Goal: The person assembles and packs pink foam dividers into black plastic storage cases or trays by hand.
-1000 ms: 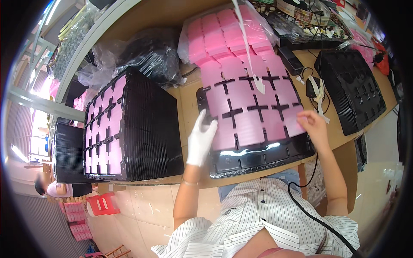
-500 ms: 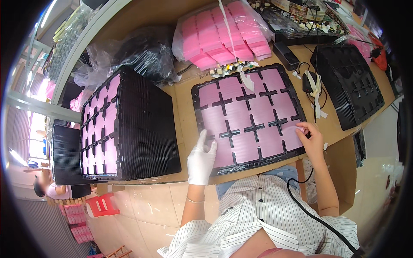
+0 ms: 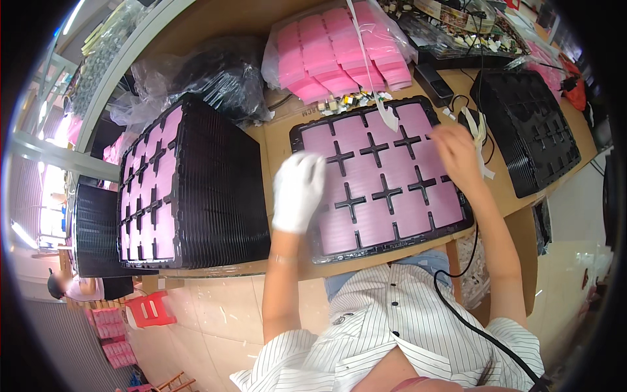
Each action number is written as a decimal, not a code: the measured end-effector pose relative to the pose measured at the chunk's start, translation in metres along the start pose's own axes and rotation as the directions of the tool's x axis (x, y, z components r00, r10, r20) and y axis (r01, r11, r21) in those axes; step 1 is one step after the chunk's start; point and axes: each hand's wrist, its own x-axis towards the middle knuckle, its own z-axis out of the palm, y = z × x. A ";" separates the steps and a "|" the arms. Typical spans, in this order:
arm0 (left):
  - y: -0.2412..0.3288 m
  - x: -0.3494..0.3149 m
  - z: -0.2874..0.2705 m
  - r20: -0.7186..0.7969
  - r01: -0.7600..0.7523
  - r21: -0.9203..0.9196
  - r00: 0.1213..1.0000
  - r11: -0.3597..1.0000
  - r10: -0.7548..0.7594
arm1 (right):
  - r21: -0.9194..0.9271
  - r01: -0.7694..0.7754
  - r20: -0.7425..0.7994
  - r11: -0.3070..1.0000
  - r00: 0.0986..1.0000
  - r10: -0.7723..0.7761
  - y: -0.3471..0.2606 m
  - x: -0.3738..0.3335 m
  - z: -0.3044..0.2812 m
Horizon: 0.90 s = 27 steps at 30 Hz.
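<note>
The gloved left hand (image 3: pixel 300 191) and bare right hand (image 3: pixel 457 157) have bent fingers; I can't tell if they grip. Between the fingers lie pink sheets (image 3: pixel 368 222) in a black tray (image 3: pixel 398 246).

Floor: pale, glossy tiles (image 3: pixel 209 317), with small white scraps lying on them | Wall: grey and ribbed (image 3: pixel 65 340), at lower left | Furniture: worktable (image 3: pixel 508 189) covered with brown cardboard; pale metal frame (image 3: pixel 124 68) at its left; red plastic stool (image 3: pixel 155 313) on the floor | Light: bright window (image 3: pixel 49 219) at far left, white tube lamp (image 3: pixel 73 17) at upper left
</note>
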 end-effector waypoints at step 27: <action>-0.032 -0.055 -0.008 0.470 -0.333 -0.084 0.818 0.939 0.332 | -0.074 0.193 0.442 0.978 0.886 -0.141 0.027 -0.056 -0.019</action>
